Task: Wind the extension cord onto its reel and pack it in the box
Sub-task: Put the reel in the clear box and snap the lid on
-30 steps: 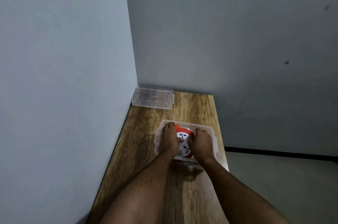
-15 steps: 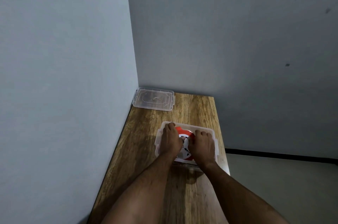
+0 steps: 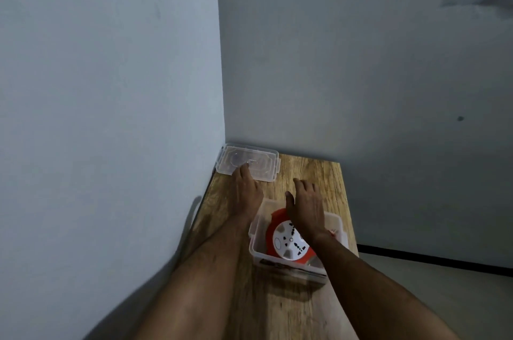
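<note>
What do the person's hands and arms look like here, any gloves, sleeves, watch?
Both arms are bare to the frame edge: no sleeves in view. The left hand and right hand wear no gloves, and no watch, band or ring shows on either. Light hair shows on the forearms.

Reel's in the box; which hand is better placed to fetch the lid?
Left. The left hand has fingertips at the clear lid; the right hand hovers open above the box, short of it.
</note>
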`<state>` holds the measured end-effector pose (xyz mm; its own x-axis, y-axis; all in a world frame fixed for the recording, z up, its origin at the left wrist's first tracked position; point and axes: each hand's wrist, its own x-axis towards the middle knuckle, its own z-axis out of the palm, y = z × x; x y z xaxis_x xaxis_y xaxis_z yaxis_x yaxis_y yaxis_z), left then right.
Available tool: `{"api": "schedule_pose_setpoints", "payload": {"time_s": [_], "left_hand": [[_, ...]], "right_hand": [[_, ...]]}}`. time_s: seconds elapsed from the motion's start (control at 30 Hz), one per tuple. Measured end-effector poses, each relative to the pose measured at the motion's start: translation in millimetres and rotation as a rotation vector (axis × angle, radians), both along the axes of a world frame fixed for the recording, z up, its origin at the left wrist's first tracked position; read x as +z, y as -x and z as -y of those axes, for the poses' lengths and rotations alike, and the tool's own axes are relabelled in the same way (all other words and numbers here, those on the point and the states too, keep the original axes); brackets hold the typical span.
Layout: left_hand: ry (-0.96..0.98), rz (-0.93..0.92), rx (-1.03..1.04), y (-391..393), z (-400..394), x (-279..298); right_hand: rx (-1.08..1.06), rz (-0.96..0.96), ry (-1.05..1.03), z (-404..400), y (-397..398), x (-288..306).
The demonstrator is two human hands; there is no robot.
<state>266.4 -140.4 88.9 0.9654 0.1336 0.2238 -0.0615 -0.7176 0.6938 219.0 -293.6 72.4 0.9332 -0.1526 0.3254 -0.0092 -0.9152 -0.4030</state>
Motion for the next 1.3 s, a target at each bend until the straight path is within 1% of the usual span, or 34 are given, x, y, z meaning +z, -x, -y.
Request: {"api": "schedule_pose_setpoints", "payload": {"time_s": [0.07,0.2,0.33,0.5,0.6,0.8,0.9,1.07,1.2,1.3], "left_hand": [[0.026,-0.004,0.058,-11.8,-15.3,-1.9],[0.026,0.007,0.077,-35.5,-40.3,-6.6],[0.058,-0.03,0.11,-60.6,-53.9,-10.8],[0.031,-0.08,0.12,-97.2,-60.3,-23.5],[0.022,-0.096,0.102,-119.7,-61.9,-34.8],[0.032,-0.158,0.086,-177.4,-55.8,-64.9],[0.003,-0.176,0.079,-200.7,-51.3,-78.5],[-0.071,-0.208,0.084,-223.3,-49.0,-99.6],[-0.09,-0.18,0.085,-228.7,-47.3,-112.3],[-0.065,-0.17,0.104,-230.0,-44.2,-114.8]], "right_hand": [[0.005,-0.029,0.011,-2.6,-16.2,4.4],[0.0,-0.04,0.029,-9.5,-43.6,15.0],[0.005,-0.069,0.03,-14.0,-72.2,13.1],[0.004,-0.142,-0.038,-15.9,-116.7,-7.1],[-0.004,-0.149,-0.044,-13.9,-137.2,-15.4],[-0.049,-0.228,-0.081,-5.8,-189.0,-42.9],[-0.085,-0.263,-0.15,-0.4,-210.4,-58.6],[-0.176,-0.321,-0.288,6.5,-234.6,-82.4],[-0.206,-0.325,-0.299,4.7,-244.0,-94.5],[-0.201,-0.326,-0.325,1.4,-248.0,-97.7]]}}
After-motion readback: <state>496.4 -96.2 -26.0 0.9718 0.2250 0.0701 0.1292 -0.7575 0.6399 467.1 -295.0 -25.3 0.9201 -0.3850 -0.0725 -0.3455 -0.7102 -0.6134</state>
